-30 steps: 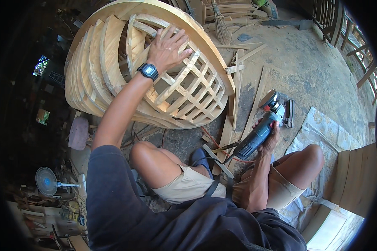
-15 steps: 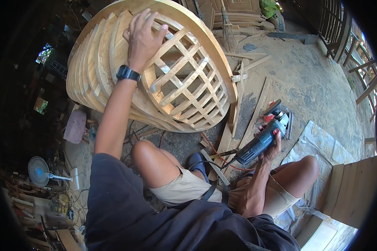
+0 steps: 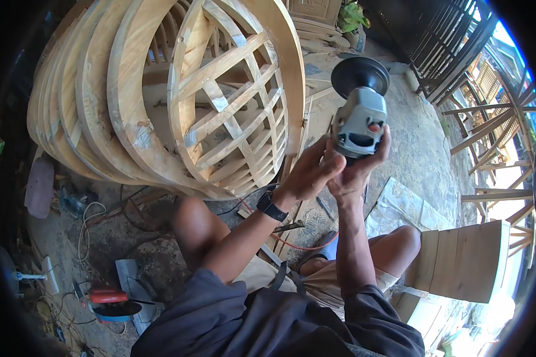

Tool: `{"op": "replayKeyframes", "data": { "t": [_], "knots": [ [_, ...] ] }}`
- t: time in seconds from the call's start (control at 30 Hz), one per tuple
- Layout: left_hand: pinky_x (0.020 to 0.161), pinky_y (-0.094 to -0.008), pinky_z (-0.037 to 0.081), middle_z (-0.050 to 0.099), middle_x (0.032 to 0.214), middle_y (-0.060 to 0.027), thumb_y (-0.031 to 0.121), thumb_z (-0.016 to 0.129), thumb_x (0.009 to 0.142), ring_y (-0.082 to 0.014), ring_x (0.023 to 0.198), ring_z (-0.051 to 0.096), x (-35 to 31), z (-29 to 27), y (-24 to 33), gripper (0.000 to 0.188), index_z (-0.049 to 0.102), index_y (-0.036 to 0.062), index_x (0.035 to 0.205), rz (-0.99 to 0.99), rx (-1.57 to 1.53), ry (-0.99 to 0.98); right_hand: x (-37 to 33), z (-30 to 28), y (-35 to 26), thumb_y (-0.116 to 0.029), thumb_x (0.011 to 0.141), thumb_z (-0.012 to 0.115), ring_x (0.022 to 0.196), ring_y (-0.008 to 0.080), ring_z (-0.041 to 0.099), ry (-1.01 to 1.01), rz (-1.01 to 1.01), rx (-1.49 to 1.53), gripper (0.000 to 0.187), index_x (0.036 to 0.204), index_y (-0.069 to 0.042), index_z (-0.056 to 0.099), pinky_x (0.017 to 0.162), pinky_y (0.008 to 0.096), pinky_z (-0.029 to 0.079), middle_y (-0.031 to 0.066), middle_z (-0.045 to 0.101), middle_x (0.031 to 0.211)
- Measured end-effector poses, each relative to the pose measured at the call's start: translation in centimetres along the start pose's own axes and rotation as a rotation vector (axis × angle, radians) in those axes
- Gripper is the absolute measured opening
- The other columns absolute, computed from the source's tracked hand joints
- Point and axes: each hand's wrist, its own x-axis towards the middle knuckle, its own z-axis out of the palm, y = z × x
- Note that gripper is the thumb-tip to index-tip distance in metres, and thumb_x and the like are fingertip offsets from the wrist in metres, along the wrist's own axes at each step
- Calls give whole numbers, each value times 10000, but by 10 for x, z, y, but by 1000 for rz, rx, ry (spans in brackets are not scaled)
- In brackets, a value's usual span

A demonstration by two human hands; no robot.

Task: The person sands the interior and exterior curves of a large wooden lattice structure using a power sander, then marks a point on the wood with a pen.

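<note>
An angle grinder (image 3: 362, 116) with a grey gear head and a black round disc is raised in front of me, disc end up. My right hand (image 3: 357, 172) is wrapped round its body from below and the right. From the left, my left hand (image 3: 315, 169), with a dark watch at the wrist, also closes against the grinder's body; some of its fingers are hidden behind the tool. To the left of both hands stands a big rounded wooden frame (image 3: 128, 89) of curved ribs, with a lattice (image 3: 238, 101) of crossed slats. Neither hand touches the frame.
A red power tool with a dark disc (image 3: 110, 302) lies on the floor at lower left, near a white power strip (image 3: 49, 275). Cords run across the floor. Wooden boards (image 3: 458, 262) stand at right beside a pale sheet (image 3: 411, 205). A dark slatted fence (image 3: 441, 41) is beyond.
My left hand has left the wooden frame and come to the angle grinder. My right hand has lifted the grinder and turned its disc upward. The view has shifted to the right.
</note>
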Motion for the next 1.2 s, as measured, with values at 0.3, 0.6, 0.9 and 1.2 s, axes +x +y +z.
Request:
{"op": "replayKeyframes", "data": {
  "t": [0.3, 0.6, 0.9, 1.2],
  "knots": [
    [967, -338, 430, 612, 1186, -130, 527, 595, 950, -192, 1108, 559, 12, -55, -25, 652, 503, -17, 1297, 26, -104, 286, -8, 77, 26, -359, 875, 714, 1166, 467, 543, -126, -125, -191, 973, 1484, 91, 103, 989, 496, 437, 357, 427, 1339],
    [929, -327, 444, 624, 1153, -128, 573, 602, 928, -179, 1060, 575, 18, -69, -20, 703, 520, -31, 1277, 63, -82, 332, -19, 97, 36, -406, 877, 702, 1294, 451, 445, -92, -112, -297, 967, 1469, 125, 153, 1080, 479, 360, 344, 351, 1418],
    [929, -332, 448, 620, 1167, -134, 578, 600, 926, -190, 1072, 579, 23, -72, -27, 717, 515, -35, 1289, 59, -98, 350, -13, 102, 39, -395, 861, 724, 1283, 453, 452, -92, -126, -257, 980, 1466, 129, 159, 1073, 477, 368, 342, 353, 1417],
    [956, -348, 440, 611, 1183, -159, 603, 589, 919, -214, 1107, 575, 25, -77, -33, 749, 507, -42, 1291, 51, -76, 284, -21, 105, 49, -396, 882, 709, 1244, 425, 480, -54, -116, -228, 978, 1473, 118, 123, 1053, 473, 382, 328, 375, 1385]
  ]
}}
